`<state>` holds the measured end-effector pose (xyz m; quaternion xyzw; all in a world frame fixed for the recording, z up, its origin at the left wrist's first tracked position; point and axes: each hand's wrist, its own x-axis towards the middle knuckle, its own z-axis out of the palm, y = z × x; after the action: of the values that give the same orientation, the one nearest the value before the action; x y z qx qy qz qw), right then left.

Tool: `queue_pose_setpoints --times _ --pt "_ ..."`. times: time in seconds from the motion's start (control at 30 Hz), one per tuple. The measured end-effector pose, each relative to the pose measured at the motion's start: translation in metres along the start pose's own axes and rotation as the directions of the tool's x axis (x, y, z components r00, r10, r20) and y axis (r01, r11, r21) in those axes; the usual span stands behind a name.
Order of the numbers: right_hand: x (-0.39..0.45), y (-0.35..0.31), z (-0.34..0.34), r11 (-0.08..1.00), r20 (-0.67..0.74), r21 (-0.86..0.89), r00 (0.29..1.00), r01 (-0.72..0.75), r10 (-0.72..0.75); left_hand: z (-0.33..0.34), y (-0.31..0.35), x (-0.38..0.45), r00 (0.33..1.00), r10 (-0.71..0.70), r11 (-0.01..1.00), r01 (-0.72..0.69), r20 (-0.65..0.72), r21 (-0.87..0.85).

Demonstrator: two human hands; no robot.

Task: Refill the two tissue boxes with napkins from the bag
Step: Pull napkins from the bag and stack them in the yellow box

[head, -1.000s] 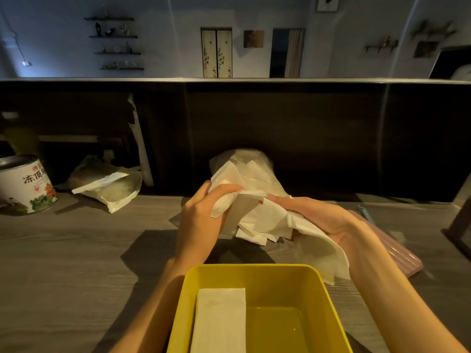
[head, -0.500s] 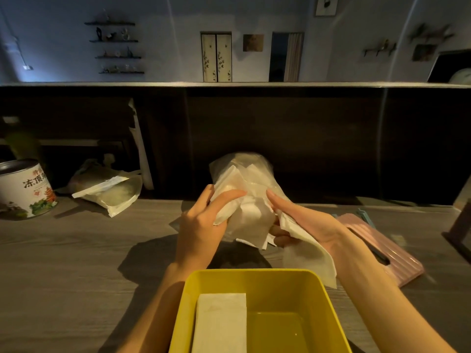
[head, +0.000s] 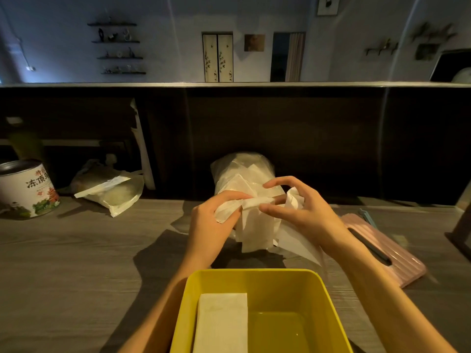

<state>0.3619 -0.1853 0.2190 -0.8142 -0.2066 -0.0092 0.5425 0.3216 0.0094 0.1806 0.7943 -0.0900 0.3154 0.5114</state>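
Now both the left hand [head: 211, 225] and right hand [head: 305, 215] pinch napkins [head: 254, 230] above the yellow box [head: 257, 276].

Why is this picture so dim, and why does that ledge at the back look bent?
Head view: the room is dark, and light from the upper right throws shadows of the arms leftward across the table. The wide-angle lens bows the ledge and leans the walls near the edges. The pink case is slightly smeared. The hands, left and right, and the napkins stay fairly sharp.
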Motion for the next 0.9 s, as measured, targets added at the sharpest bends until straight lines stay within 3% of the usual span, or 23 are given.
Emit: queue_pose_setpoints --times 0.17,0.43,0.53,0.6,0.67,0.77,0.9 --pt "0.004 0.007 0.002 0.929 -0.036 -0.267 0.961 0.256 -0.275 -0.005 -0.001 0.004 0.979 -0.170 0.970 0.186 0.109 -0.159" --pt "0.005 0.009 0.005 0.884 -0.132 -0.366 0.924 0.290 -0.358 -0.010 -0.005 0.007 0.915 -0.307 0.917 0.358 0.262 -0.174" --pt "0.006 0.009 -0.001 0.888 -0.160 -0.379 0.927 0.261 -0.340 -0.016 -0.007 0.008 0.864 -0.372 0.851 0.463 0.339 -0.248" --pt "0.005 0.006 -0.009 0.902 -0.154 -0.336 0.929 0.270 -0.336 -0.019 -0.008 0.008 0.840 -0.446 0.796 0.530 0.308 -0.293" --pt "0.001 -0.001 -0.019 0.949 -0.121 -0.188 0.952 0.255 -0.280 -0.020 -0.007 0.009 0.832 -0.498 0.772 0.554 0.246 -0.311" --pt "-0.005 -0.008 -0.024 0.973 0.033 0.027 0.972 0.231 -0.232 -0.020 -0.007 0.010 0.863 -0.458 0.816 0.503 0.212 -0.284" --pt "-0.006 -0.009 -0.016 0.974 0.122 0.051 0.966 0.222 -0.227 -0.019 -0.010 0.009 0.898 -0.387 0.879 0.428 0.210 -0.209"
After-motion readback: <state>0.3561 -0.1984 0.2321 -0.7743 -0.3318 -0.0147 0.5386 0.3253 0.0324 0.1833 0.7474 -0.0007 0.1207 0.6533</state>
